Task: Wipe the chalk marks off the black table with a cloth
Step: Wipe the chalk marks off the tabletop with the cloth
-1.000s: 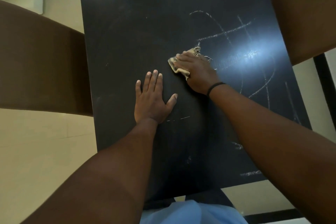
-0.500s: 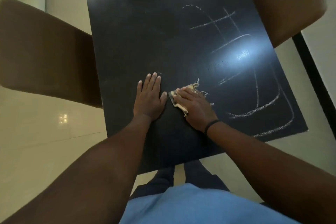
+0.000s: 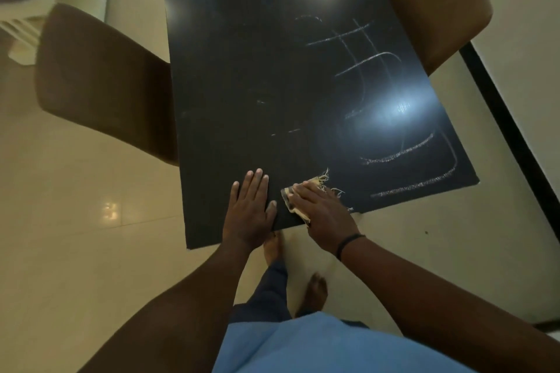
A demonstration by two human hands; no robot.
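Seen from above: black table (image 3: pixel 242 70), glossy, with two ceiling-light reflections near the far end and a bright glare patch at right. White chalk marks (image 3: pixel 357 48) across the right half — crossed lines farther off, curved strokes toward the near right corner; only faint flecks on the left half. Brown chair (image 3: pixel 103 85) at the left edge, another brown chair (image 3: pixel 436 3) at the far right corner, cream tiled floor (image 3: pixel 75 221) all round, bare feet below the near edge. Left hand (image 3: pixel 249 212) flat on the near edge, fingers straight and together. Right hand (image 3: pixel 321 212) just beside it, fingers extended, pressing a frayed tan cloth (image 3: pixel 306 191) onto the table close to the near edge. Against half a second ago: cloth and right hand drawn nearer to the table's front edge, more floor and both feet now in view, chalk strokes unchanged.
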